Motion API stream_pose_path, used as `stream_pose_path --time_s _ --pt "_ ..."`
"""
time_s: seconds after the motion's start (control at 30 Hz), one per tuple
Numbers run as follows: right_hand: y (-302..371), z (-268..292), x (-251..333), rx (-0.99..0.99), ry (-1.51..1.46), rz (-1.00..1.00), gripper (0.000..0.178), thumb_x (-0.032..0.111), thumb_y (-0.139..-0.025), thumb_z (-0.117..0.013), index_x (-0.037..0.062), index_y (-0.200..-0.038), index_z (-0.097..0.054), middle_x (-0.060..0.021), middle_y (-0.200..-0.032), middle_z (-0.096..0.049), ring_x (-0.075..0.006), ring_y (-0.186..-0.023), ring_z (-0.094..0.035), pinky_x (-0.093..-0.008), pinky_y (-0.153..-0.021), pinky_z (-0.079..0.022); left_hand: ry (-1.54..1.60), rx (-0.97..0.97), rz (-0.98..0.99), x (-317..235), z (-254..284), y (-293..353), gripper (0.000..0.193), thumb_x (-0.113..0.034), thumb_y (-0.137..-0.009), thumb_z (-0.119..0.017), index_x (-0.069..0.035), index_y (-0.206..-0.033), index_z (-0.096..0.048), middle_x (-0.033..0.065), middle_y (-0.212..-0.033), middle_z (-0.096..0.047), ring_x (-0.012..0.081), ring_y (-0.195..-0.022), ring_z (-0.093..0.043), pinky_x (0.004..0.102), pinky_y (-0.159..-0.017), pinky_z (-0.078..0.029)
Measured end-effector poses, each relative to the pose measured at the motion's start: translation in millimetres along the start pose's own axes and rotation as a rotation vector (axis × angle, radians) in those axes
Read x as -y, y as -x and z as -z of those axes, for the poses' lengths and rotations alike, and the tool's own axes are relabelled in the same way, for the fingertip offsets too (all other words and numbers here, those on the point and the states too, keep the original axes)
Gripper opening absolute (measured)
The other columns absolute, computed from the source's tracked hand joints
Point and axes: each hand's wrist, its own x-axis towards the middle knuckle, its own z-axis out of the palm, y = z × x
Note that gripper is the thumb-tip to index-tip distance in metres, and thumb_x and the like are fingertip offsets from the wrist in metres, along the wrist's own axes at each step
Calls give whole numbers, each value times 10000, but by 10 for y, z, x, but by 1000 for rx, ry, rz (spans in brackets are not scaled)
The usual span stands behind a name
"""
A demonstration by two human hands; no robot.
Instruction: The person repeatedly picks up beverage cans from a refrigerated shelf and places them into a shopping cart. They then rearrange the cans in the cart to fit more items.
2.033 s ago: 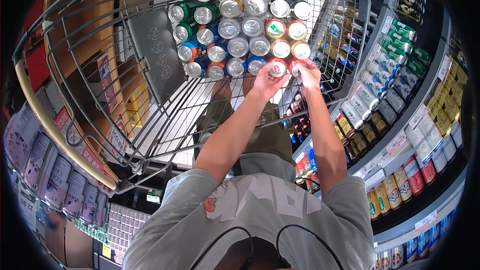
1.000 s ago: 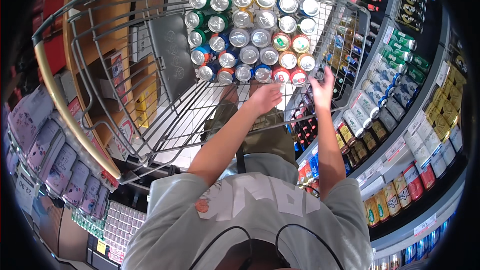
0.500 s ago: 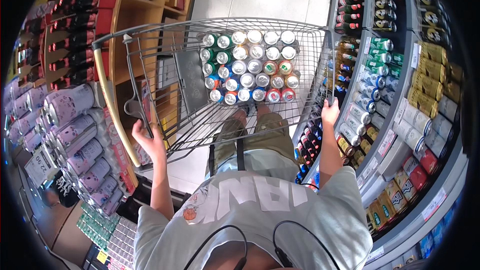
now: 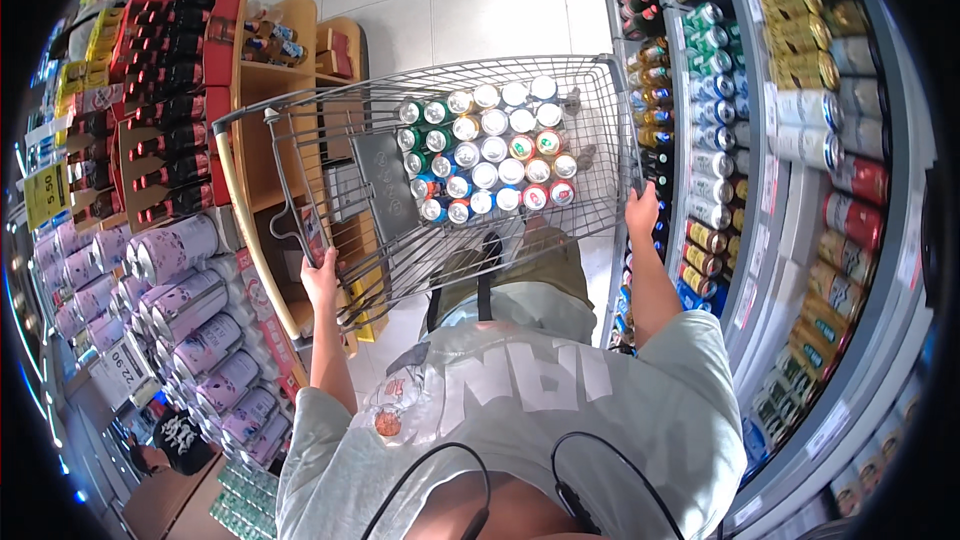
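A wire shopping cart (image 4: 470, 64) stands sideways before me, its pale yellow handle (image 4: 243, 225) at the left. Several rows of upright drink cans (image 4: 489, 148) fill much of the basket, with silver, green, blue, orange and red among their colours. A dark panel (image 4: 388, 185) leans between the cans and the handle end. My left hand (image 4: 320, 278) is closed on the grey metal frame near the handle, at the cart's near side. At the opposite end, my right hand (image 4: 642, 208) grips the cart's near corner; its fingertips are partly hidden.
Shelves of bottles and cans (image 4: 712, 130) line the right side close to the cart. On the left are a wooden display shelf (image 4: 275, 155), dark bottles in red boxes (image 4: 180, 110) and stacked lilac cans (image 4: 200, 310). Another person (image 4: 180, 440) is at the lower left. Pale floor tiles (image 4: 470, 5) lie beyond.
The shelves and displays have shifted in view as I and the cart turn and move. Both hands stay on the cart. The cans keep their places in the basket.
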Motion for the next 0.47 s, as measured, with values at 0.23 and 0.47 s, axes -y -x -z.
stream_pose_path --time_s 0.23,0.47 --pt "623 45 -285 67 40 -203 442 120 -898 -642 72 -1325 -537 -260 -1222 -681 -447 -1152 -652 -518 -996 -513 61 133 -223 422 165 -147 288 -20 -887 -778 17 -1073 -560 36 -800 -656 130 -648 -681 289 -640 -605" --pt "1813 207 -487 92 -78 -198 851 213 -871 -729 13 -1591 -321 -306 -1516 -490 -389 -1398 -521 -411 -1179 -412 3 209 -407 478 101 -216 341 -8 -850 -783 36 -1104 -560 69 -796 -674 188 -678 -725 322 -659 -604"
